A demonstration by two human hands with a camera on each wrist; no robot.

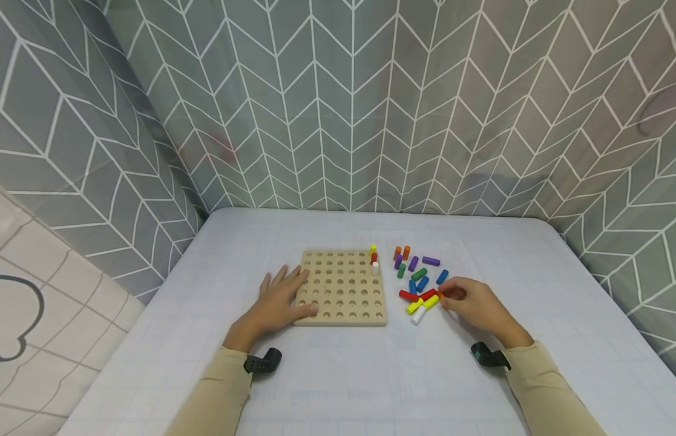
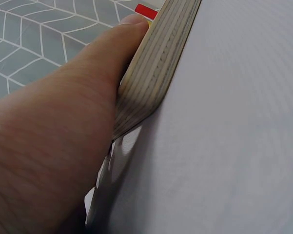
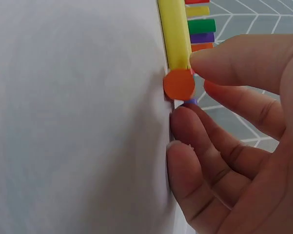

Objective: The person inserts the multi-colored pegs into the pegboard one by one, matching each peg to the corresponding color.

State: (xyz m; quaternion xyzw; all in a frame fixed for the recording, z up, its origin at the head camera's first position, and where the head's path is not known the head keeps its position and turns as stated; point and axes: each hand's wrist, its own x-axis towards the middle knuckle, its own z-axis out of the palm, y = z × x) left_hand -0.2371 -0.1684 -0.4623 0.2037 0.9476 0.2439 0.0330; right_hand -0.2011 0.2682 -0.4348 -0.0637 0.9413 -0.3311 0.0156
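A wooden pegboard (image 1: 343,290) with rows of holes lies flat on the table. My left hand (image 1: 280,301) rests on its left edge with fingers spread and thumb over the front left corner; the left wrist view shows the board's layered side (image 2: 153,63) beside the thumb. My right hand (image 1: 471,301) is at the loose pegs, its thumb and fingers pinching an orange peg (image 3: 179,84), seen end-on in the right wrist view. Just beyond that lies a yellow peg (image 3: 175,34). In the board's right column stand a yellow peg (image 1: 373,249), a red peg (image 1: 374,258) and a white peg (image 1: 375,267).
Right of the board lie scattered pegs: orange (image 1: 406,252), purple (image 1: 431,261), green (image 1: 419,274) and blue (image 1: 442,277), with a red peg (image 1: 408,296) and a white peg (image 1: 417,315) nearer me. A patterned curtain (image 1: 338,121) hangs behind the white-covered table (image 1: 338,375).
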